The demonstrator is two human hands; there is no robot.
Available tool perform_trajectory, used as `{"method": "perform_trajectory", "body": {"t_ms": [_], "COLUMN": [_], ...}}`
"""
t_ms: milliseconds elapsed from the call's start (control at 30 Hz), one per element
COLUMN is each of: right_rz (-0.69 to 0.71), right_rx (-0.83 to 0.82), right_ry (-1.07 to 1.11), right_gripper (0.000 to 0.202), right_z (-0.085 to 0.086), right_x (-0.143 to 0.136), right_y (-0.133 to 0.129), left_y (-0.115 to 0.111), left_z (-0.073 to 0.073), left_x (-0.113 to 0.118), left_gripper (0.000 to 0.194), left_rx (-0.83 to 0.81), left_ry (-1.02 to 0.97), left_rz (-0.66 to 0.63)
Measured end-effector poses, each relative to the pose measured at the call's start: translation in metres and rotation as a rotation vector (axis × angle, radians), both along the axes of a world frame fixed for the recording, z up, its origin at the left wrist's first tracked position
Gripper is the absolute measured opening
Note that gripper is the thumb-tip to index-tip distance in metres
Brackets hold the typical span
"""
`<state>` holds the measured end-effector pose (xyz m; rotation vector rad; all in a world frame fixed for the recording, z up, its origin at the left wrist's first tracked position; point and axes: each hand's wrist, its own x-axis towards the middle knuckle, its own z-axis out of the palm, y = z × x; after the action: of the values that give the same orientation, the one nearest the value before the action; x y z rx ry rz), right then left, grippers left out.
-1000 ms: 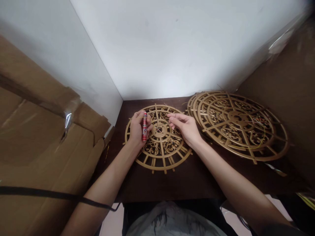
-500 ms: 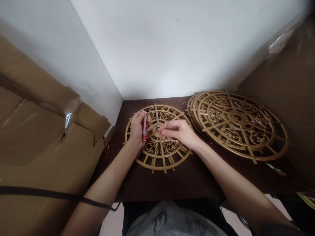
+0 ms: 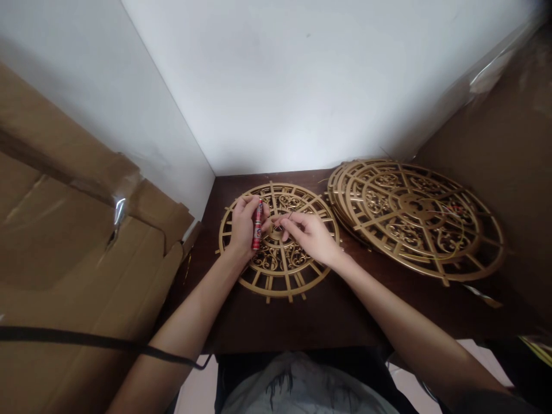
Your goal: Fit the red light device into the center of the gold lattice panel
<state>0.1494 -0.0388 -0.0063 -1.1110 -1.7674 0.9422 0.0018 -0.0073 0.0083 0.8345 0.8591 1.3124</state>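
Note:
My left hand (image 3: 244,227) is closed around a pair of red batteries (image 3: 257,227), set end to end and standing nearly upright in the view. Opposite it, my right hand (image 3: 314,237) pinches a thin dark wire (image 3: 290,215) between thumb and forefinger, close to the left fingertips. Both hands are over the middle of a round gold openwork clock frame (image 3: 278,295), which lies flat. Its scrollwork and centre ring are partly hidden by the fingers.
Several similar gold frames (image 3: 437,275) are stacked at the right on the dark table (image 3: 302,328), with wires lying on top. Cardboard (image 3: 86,259) flanks the left side. A white wall (image 3: 302,86) rises behind. A black cord (image 3: 99,343) crosses by my left forearm.
My left hand has shifted slightly right with the batteries. My right hand has moved a little left, bringing its fingertips nearer to the left fingers. The clock frame stays in place.

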Motion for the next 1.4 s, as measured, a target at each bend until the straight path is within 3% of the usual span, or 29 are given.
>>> {"method": "perform_trajectory", "body": {"t_ms": [133, 500, 967, 1233, 1400], "right_rz": [-0.058, -0.039, -0.125, -0.264, -0.172], "right_rx": [0.003, -0.001, -0.135, -0.066, -0.097], "right_ry": [-0.090, -0.115, 0.477, 0.534, 0.390], "right_gripper": [0.031, 0.034, 0.028, 0.031, 0.030], "right_z": [0.0027, 0.0047, 0.0068, 0.0065, 0.0097], "right_x": [0.0009, 0.0017, 0.0011, 0.0062, 0.0063], "right_y": [0.0000, -0.0002, 0.0012, 0.0037, 0.0008], "left_y": [-0.0005, -0.0032, -0.0027, -0.0031, -0.0046], "left_z": [-0.0011, -0.0015, -0.0029, -0.0070, -0.0054], "left_x": [0.0006, 0.0029, 0.0028, 0.0019, 0.0006], "left_gripper": [0.023, 0.035, 0.030, 0.024, 0.022], "left_rx": [0.022, 0.085, 0.061, 0.128, 0.142], "left_ry": [0.018, 0.057, 0.093, 0.107, 0.119], "left_rz": [-0.013, -0.098, -0.131, -0.214, -0.252]}}
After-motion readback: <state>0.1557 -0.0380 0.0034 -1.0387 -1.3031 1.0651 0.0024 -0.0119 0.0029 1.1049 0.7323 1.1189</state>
